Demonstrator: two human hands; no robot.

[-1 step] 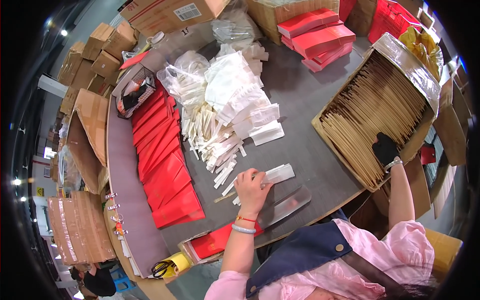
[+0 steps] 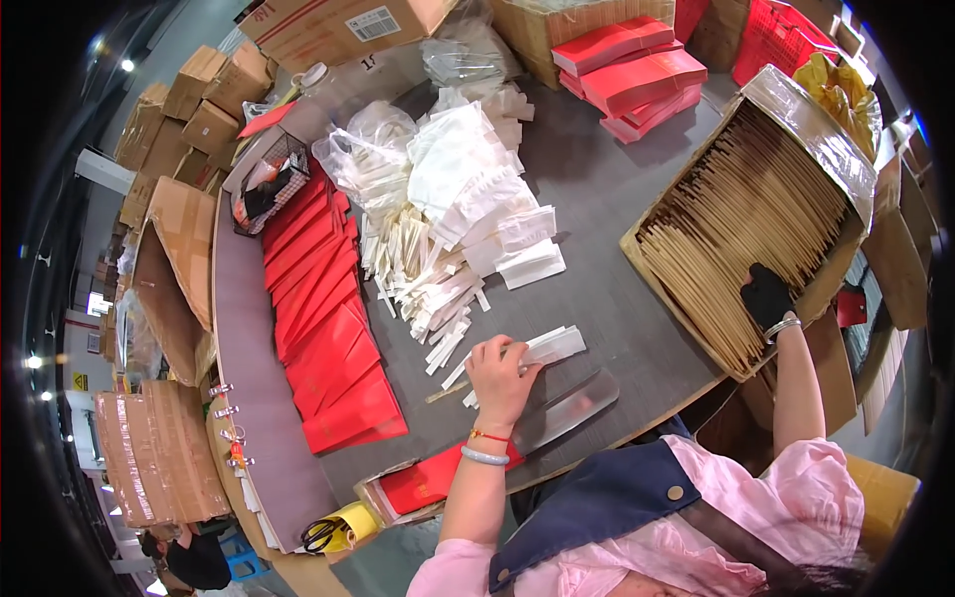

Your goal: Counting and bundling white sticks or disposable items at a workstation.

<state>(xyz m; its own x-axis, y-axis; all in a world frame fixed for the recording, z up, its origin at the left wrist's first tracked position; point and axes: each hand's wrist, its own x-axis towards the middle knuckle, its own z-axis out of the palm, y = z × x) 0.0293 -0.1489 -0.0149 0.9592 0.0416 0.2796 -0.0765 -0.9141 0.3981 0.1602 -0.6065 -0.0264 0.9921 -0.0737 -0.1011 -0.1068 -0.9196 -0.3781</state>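
Observation:
My left hand (image 2: 500, 376) is closed round a small bundle of white paper strips (image 2: 554, 344) low over the table, fingers curled. Just to its right lies a clear plastic sleeve (image 2: 577, 406). Beneath my left wrist, a red paper packet (image 2: 423, 481) rests in an open tray by the near edge. My right hand (image 2: 768, 297), in a black glove, reaches into a cardboard box (image 2: 686, 320) packed with thin brown sticks (image 2: 741, 214). It presses on the sticks at the box's near right side; its fingertips are partly hidden, so I cannot tell its grip.
Red envelopes (image 2: 333, 343) overlap in a row at the left, beside a wire basket (image 2: 271, 189). A heap of white paper strips and sleeves (image 2: 463, 179) fills the middle. Red stacks (image 2: 637, 78) stand at the back. Scissors (image 2: 323, 534) sit in a yellow holder (image 2: 358, 519) at the near left corner.

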